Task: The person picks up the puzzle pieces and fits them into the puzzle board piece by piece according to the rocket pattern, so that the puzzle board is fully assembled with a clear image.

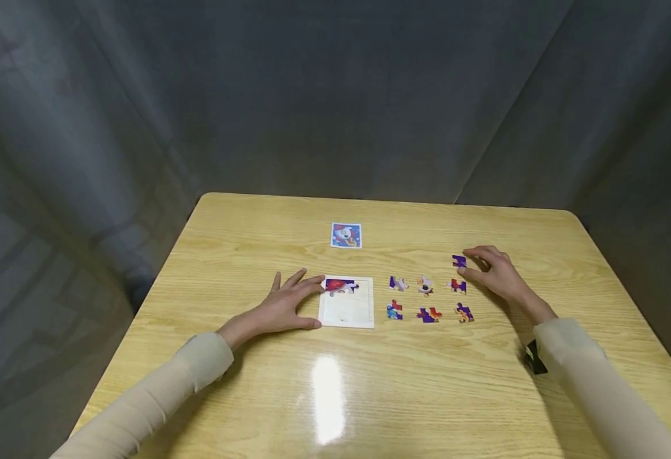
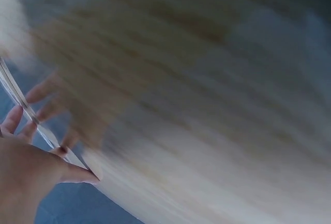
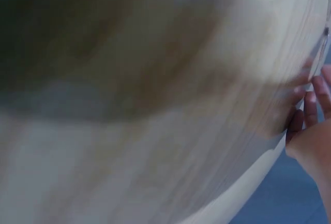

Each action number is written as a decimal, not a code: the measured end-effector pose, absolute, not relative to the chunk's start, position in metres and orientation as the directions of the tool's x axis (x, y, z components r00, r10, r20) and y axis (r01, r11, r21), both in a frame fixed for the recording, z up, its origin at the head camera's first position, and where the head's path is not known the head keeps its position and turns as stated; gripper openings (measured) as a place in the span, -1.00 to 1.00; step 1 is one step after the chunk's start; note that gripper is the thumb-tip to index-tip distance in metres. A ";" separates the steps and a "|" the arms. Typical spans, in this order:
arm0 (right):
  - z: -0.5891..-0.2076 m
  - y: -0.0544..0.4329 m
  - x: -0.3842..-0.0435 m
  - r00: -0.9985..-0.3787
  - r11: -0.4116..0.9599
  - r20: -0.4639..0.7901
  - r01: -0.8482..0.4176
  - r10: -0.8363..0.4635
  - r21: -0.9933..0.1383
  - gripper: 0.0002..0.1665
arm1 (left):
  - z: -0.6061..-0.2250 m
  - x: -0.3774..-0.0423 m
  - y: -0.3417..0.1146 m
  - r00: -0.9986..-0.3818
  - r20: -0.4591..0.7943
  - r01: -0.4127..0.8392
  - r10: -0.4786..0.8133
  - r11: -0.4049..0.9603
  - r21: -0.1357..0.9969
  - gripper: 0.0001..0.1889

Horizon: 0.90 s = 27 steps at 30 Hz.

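My left hand (image 1: 284, 306) lies with fingers spread at the left side of a white square puzzle tray (image 1: 347, 312). Its thumb and fingertips touch that edge; the left wrist view shows the same hand (image 2: 31, 162) along the rim. Joined puzzle pieces (image 1: 340, 286) in red and purple sit in the tray's upper left part. On the right, my right hand (image 1: 499, 277) pinches a purple puzzle piece (image 1: 458, 261) between thumb and index finger, close over the table. In the right wrist view the hand (image 3: 313, 115) shows at the right edge, the piece mostly hidden.
Between tray and right hand lie several loose pieces, among them a red and purple one (image 1: 429, 314) and a white one (image 1: 425, 285). A small picture card (image 1: 346, 235) lies behind the tray. Grey curtains (image 1: 335, 95) hang beyond the wooden table (image 1: 243, 223).
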State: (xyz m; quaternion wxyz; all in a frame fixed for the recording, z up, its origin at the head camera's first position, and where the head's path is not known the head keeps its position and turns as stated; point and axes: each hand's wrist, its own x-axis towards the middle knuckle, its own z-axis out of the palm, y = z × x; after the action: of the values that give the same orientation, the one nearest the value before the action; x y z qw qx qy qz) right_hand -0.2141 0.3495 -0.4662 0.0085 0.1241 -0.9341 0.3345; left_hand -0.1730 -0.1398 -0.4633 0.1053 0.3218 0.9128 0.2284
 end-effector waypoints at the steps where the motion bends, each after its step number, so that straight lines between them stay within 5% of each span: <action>1: -0.467 0.349 -0.215 -0.970 0.745 0.090 -0.232 -0.227 -0.625 -0.35 | -0.464 -0.173 -0.140 -0.770 -0.047 0.540 0.636 0.689 0.483 -0.25; 27: -0.475 0.342 -0.215 -0.966 0.792 0.184 -0.256 -0.183 -0.555 -0.52 | -0.466 -0.174 -0.140 -0.761 -0.029 0.565 0.648 0.684 0.461 -0.28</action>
State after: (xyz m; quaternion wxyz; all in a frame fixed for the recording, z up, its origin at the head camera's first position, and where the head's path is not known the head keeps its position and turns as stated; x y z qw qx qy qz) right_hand -0.2146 0.3425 -0.4752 0.0605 0.1160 -0.9446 0.3011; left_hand -0.1744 -0.1404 -0.4655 0.0949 0.3324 0.9127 0.2178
